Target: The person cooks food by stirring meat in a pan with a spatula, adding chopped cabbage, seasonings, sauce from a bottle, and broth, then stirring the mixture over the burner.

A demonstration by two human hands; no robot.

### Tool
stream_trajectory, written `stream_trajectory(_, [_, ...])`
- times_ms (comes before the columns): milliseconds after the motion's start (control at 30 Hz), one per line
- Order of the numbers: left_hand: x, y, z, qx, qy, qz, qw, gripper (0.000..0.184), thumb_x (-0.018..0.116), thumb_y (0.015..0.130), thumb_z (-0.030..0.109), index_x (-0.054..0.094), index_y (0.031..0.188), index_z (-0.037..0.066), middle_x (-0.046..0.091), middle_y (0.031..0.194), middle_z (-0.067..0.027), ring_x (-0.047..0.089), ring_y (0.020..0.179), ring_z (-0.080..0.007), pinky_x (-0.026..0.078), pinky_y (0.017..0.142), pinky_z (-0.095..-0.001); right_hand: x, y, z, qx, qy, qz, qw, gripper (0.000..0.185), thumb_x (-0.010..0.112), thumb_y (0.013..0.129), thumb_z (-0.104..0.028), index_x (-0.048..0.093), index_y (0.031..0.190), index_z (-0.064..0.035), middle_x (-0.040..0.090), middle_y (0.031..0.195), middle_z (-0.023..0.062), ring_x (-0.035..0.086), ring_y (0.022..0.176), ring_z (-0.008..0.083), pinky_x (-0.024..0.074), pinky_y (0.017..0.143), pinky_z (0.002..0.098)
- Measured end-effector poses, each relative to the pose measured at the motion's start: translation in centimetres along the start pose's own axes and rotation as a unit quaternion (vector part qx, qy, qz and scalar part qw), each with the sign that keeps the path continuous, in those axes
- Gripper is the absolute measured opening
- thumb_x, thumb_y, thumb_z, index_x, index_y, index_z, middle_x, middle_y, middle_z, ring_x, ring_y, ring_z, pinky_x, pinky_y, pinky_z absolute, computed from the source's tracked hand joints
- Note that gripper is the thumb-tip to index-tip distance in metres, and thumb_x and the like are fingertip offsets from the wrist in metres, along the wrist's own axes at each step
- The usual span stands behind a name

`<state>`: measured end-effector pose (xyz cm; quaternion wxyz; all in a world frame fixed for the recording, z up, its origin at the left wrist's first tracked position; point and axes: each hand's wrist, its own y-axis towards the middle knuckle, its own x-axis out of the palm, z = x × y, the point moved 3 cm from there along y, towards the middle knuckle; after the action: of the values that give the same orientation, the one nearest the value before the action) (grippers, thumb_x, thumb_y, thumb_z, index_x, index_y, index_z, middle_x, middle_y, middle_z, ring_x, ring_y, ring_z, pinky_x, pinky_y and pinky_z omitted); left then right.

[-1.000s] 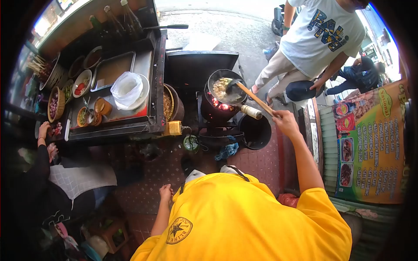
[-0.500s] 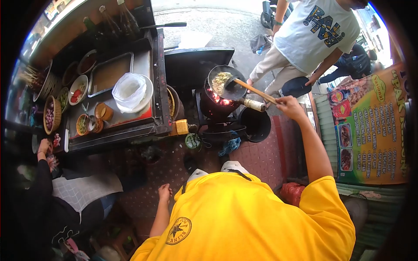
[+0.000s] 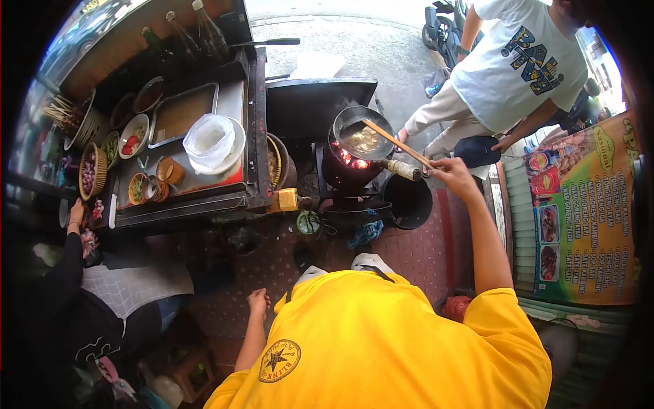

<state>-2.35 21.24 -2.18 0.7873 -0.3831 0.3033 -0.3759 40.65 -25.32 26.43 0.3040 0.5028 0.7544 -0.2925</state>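
My right hand (image 3: 455, 177) is closed around the end of a long wooden handle belonging to a spatula (image 3: 398, 143). The spatula's dark head rests inside the wok (image 3: 337, 140), against its left side. Pale food (image 3: 361, 141) lies in the wok, with a little steam above it. Beneath the wok, coals glow red in a dark round stove (image 3: 338, 174). The wok's cloth-wrapped handle (image 3: 403, 170) points toward my right hand, just below it. My left hand (image 3: 258, 302) hangs low at my side with its fingers curled, apart from everything, and no object shows in it.
Left is a cart (image 3: 257, 123) with bowls, a metal tray (image 3: 182, 112), a bagged plate (image 3: 208, 143) and bottles. A co-worker's hand (image 3: 76, 215) works at its near corner. Another person (image 3: 518, 65) stands beyond the wok. A black bucket (image 3: 407, 201) sits right of the stove.
The spatula's head has moved left across the wok, its handle tilting more steeply, and the food has shifted. The view has turned slightly. My left hand stays low.
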Motion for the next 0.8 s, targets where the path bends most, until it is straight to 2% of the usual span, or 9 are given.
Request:
stream_trajectory(100, [1.0,-0.8,-0.9,-0.009,0.010,0.024,1.000,0.017,0.056,0.090,0.015,0.060,0.101,0.002,0.054,0.064,-0.0025,0.049,0.047,-0.0113,0.038,0.040,-0.0242,2.3,0.1,1.2,-0.082,-0.050,0.051,0.994,0.030,0.068,0.078,-0.013,0.066,0.104,0.0031,0.068,0.085,0.0176,0.063,0.071,0.0211,0.0472,0.069,0.0281])
stream_trajectory(233, [3.5,-2.9,-1.4,-0.016,0.002,0.052,0.999,0.017,0.056,0.090,0.015,0.060,0.100,0.002,0.054,0.064,-0.0026,0.049,0.047,-0.0112,0.038,0.040,-0.0242,-1.1,-0.3,2.3,0.000,-0.088,0.029,0.996,0.031,0.071,0.075,-0.013,0.067,0.103,-0.0006,0.066,0.083,0.0218,0.065,0.078,0.0326,0.0481,0.072,0.0356])
stream_trajectory(300, [5.1,-4.3,-1.8,-0.015,-0.001,0.066,0.998,0.017,0.056,0.090,0.015,0.060,0.100,0.002,0.054,0.063,-0.0027,0.049,0.047,-0.0112,0.038,0.040,-0.0243,0.1,-0.5,6.5,-0.042,-0.027,0.054,0.997,0.030,0.070,0.078,-0.013,0.066,0.104,0.0007,0.066,0.073,0.0163,0.062,0.061,0.0237,0.0472,0.058,0.0323])
stream_trajectory(367, [7.1,-5.3,-2.5,-0.013,0.019,0.065,0.998,0.016,0.057,0.089,0.016,0.060,0.098,0.002,0.055,0.063,-0.0028,0.050,0.047,-0.0112,0.039,0.040,-0.0247,2.1,-1.3,7.9,0.163,0.265,0.066,0.948,0.030,0.068,0.081,-0.014,0.065,0.108,0.0002,0.059,0.064,0.0062,0.051,0.047,0.0116,0.0378,0.041,0.0258])
stream_trajectory(433, [8.8,-5.8,-3.6,-0.015,0.028,0.065,0.997,0.016,0.057,0.089,0.016,0.061,0.096,0.002,0.055,0.064,-0.0031,0.050,0.047,-0.0111,0.039,0.041,-0.0250,4.9,-1.5,7.7,0.234,0.389,0.074,0.888,0.032,0.066,0.084,-0.014,0.062,0.113,-0.0013,0.051,0.062,-0.0008,0.042,0.041,0.0047,0.0272,0.033,0.0204])
stream_trajectory(500, [10.5,-6.4,-4.4,0.009,0.064,0.057,0.996,0.016,0.057,0.089,0.016,0.061,0.096,0.002,0.056,0.064,-0.0033,0.050,0.047,-0.0109,0.039,0.041,-0.0248,7.3,-1.3,8.6,0.232,0.412,0.031,0.881,0.033,0.066,0.085,-0.015,0.060,0.114,-0.0013,0.051,0.063,-0.0004,0.043,0.042,0.0051,0.0286,0.032,0.0202])
stream_trajectory(633, [13.2,-8.8,-4.7,-0.012,-0.016,0.084,0.996,0.015,0.058,0.089,0.015,0.061,0.096,0.002,0.056,0.064,-0.0035,0.051,0.048,-0.0110,0.039,0.041,-0.0247,2.5,-2.4,9.4,0.106,0.217,-0.007,0.970,0.030,0.069,0.080,-0.014,0.067,0.107,-0.0007,0.061,0.069,0.0046,0.054,0.054,0.0108,0.0437,0.050,0.0257])
stream_trajectory(667, [13.5,-9.4,-4.9,-0.015,-0.031,0.087,0.996,0.015,0.058,0.088,0.015,0.061,0.096,0.002,0.056,0.064,-0.0037,0.051,0.049,-0.0110,0.040,0.042,-0.0246,0.4,-3.1,8.7,0.070,0.142,0.008,0.987,0.030,0.070,0.078,-0.013,0.067,0.105,-0.0008,0.068,0.078,0.0130,0.063,0.066,0.0193,0.0493,0.065,0.0301])
stream_trajectory(800, [14.3,-9.3,-7.5,0.013,-0.028,0.105,0.994,0.018,0.061,0.086,0.015,0.063,0.095,0.000,0.060,0.070,-0.0059,0.054,0.054,-0.0125,0.045,0.050,-0.0259,-2.0,-5.5,8.7,0.004,0.028,0.050,0.998,0.031,0.070,0.077,-0.012,0.066,0.106,0.0003,0.066,0.090,0.0234,0.067,0.083,0.0319,0.0499,0.076,0.0349])
